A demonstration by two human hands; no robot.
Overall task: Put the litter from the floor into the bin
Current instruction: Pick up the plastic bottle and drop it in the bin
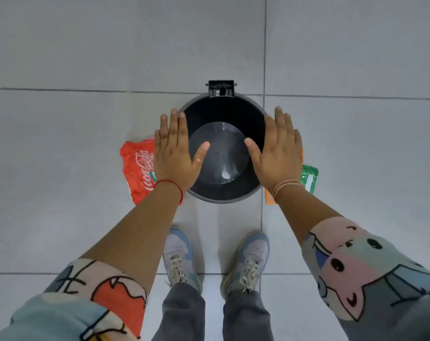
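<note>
A round dark grey bin (223, 196) stands open on the tiled floor, with nothing visible inside it. My left hand (175, 153) hovers flat over its left rim, fingers apart, holding nothing. Over the right rim my right hand (277, 153) is flat and empty too. A crumpled red Coca-Cola wrapper (137, 171) lies on the floor left of the bin, partly hidden by my left hand and wrist. A green wrapper (309, 178) lies right of the bin. An orange scrap (270, 198) shows under my right wrist.
A black hinge bracket (221, 88) sticks out at the bin's far side. My two feet in pale blue trainers (182, 254) stand just in front of the bin. Grey floor tiles (86, 45) spread all around.
</note>
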